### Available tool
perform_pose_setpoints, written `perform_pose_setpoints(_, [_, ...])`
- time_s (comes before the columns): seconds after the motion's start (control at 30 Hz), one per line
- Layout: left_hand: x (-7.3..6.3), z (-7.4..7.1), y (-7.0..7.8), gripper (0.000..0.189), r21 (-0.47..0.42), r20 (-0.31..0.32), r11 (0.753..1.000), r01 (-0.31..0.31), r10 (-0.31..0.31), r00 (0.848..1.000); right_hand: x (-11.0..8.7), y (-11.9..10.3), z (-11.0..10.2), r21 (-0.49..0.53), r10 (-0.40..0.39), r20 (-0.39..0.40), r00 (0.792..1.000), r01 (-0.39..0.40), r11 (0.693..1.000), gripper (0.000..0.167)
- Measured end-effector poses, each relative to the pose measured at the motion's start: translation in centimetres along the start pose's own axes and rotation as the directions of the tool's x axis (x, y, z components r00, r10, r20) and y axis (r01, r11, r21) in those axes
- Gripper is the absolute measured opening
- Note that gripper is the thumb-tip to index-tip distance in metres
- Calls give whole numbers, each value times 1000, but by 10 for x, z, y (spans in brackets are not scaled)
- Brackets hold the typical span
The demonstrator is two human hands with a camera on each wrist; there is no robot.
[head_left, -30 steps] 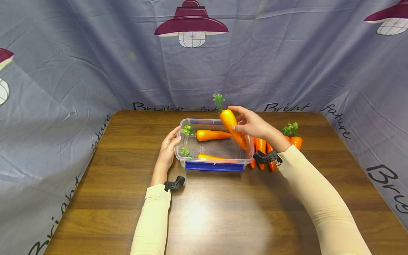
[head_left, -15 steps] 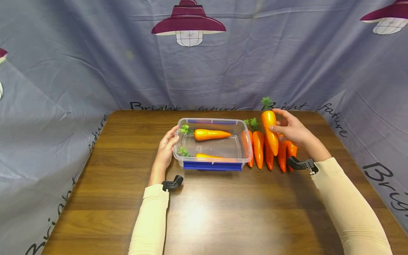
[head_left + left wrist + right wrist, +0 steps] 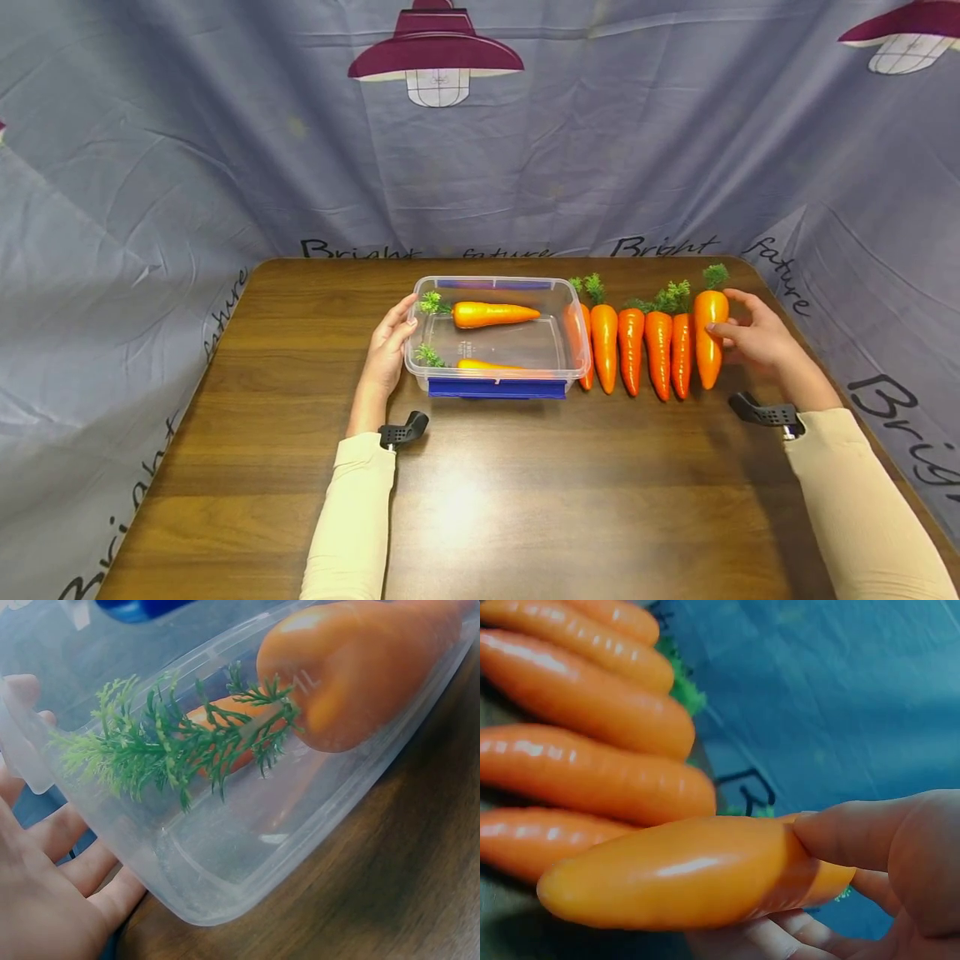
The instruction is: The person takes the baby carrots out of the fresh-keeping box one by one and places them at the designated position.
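Note:
Near the table's right side, my right hand (image 3: 757, 332) pinches an orange carrot (image 3: 709, 342) near its thick top, thumb on one side and fingers on the other. This carrot is upright in the head view, tip toward me, at the right end of a row of carrots. My left hand (image 3: 386, 350) touches the left end of a clear plastic box (image 3: 498, 375) with blue clips. Its fingers (image 3: 90, 866) lie fairly straight against the outer wall. Inside the box lie two carrots with green tops, a far one (image 3: 491, 315) and a near one (image 3: 487, 365), partly behind the front rim.
Several carrots stand side by side right of the box, including one carrot (image 3: 604, 346) near it and another (image 3: 658, 354) further along. The wooden table (image 3: 540, 500) ends at a grey-blue curtain (image 3: 637, 167) behind and at the sides.
My right hand has carried its carrot from above the box rightward, past the row and lower, to the row's right end. My left hand stays at the box.

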State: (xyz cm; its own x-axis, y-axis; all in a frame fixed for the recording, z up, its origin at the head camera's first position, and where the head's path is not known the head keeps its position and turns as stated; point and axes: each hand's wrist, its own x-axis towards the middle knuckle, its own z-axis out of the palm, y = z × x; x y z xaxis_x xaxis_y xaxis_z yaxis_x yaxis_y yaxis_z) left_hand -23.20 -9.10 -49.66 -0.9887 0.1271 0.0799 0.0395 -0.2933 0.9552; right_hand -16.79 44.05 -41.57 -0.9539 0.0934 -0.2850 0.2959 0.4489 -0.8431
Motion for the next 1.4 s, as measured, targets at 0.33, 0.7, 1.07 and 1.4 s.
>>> perform_pose_setpoints(0.33, [-1,0,3,50,21,10,1000,1,-1,1000,-1,30,-5,-70,58,-9,998,-59,996,85])
perform_pose_setpoints(0.7, [-1,-1,2,51,-4,18,1000,16,-16,1000,7,39,3,-42,105,0,994,-105,994,86])
perform_pose_setpoints(1.07, [1,-1,2,51,-7,14,1000,3,-2,1000,6,37,1,-33,135,10,991,-135,990,85])
perform_pose_setpoints(1.4, [0,0,3,51,-15,8,1000,14,-14,1000,4,33,-8,-104,147,-54,988,-152,983,86])
